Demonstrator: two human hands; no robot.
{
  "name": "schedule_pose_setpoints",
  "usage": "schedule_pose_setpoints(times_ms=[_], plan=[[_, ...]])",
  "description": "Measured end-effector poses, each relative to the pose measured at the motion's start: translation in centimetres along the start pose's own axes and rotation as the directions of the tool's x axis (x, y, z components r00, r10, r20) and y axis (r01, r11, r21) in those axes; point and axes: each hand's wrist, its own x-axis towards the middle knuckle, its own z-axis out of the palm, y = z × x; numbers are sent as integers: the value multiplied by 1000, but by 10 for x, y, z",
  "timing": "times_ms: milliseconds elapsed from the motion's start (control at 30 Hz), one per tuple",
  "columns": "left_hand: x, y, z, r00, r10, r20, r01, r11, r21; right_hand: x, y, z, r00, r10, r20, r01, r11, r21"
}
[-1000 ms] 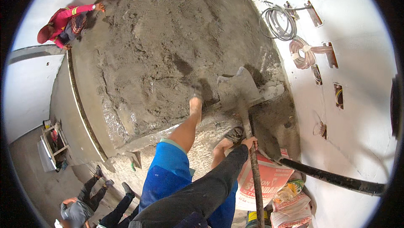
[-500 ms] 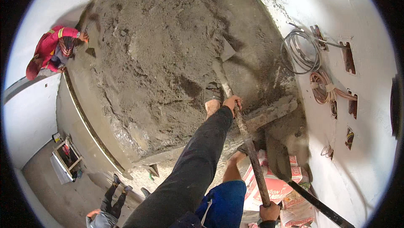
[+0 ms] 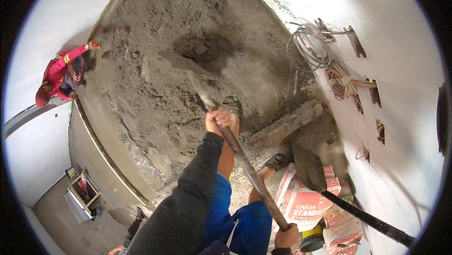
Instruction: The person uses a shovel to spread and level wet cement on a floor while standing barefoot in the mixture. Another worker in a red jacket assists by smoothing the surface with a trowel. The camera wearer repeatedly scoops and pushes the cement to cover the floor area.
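Observation:
I hold a shovel with a long, mortar-smeared handle. My left hand is closed round the lower part of the handle, and my right hand grips its upper end. The shovel's blade lies at a dark hollow in the wet grey mortar, its edge partly sunk in or smeared over. My sandalled foot stands in the mortar just past my left hand.
A second shovel leans by red-and-white cement bags. A wooden plank lies at the mortar's edge. Cable coils hang on the right wall. At left, a person in red crouches beside a long straightedge.
The shovel blade has swung left and now lies lower in the mortar. My left hand moved left with the handle. The person in red has stretched out an arm.

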Motion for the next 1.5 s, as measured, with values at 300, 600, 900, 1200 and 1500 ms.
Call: schedule_pose_setpoints(times_ms=[300, 600, 900, 1200, 1500], plan=[[-27, -47, 66, 982, -109, 151, 68, 965, 254, -20, 65, 59, 961, -146, 233, 89, 966, 242], [4, -203, -151, 872, -173, -458, 485, 426, 764, -59, 110, 16, 874, 102, 475, -226, 951, 212], [49, -257, -125, 636, -303, -710, 736, 514, 440, -34, 157, 12, 915, 180, 360, -114, 974, -197], [223, -8, -42, 886, -55, -461, 401, 590, 700, 122, -107, -6, 984, 0, 178, 14, 997, -79], [152, -9, 39, 980, -75, -185, 121, 960, 253, 86, -92, -48, 999, -14, 52, 19, 995, -98]])
